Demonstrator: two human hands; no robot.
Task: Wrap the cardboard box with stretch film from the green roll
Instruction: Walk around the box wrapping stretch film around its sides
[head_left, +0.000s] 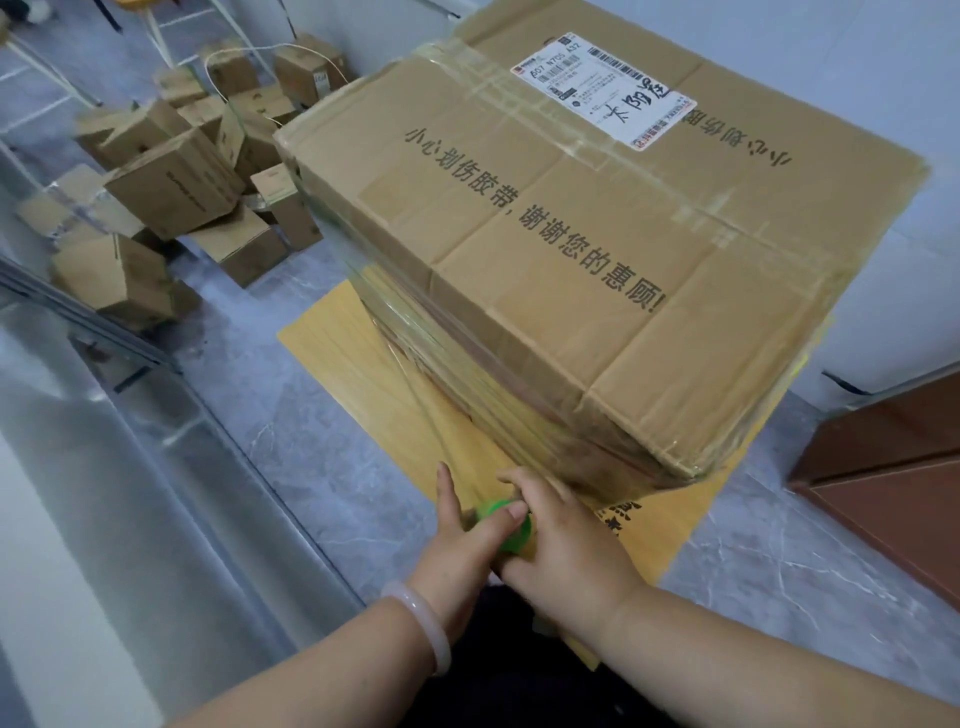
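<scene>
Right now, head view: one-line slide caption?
The left hand and right hand grip the green roll at the near corner of the cardboard box, stretch film drawn taut up to its side.

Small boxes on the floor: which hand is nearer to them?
Left. The left hand holds the green roll on the side facing the small boxes; the right hand holds its other side, farther away.

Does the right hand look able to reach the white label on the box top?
Probably not yet: the right hand holds the green roll low beside the cardboard box; the label sits at the far side of the top, with nothing standing between.
</scene>
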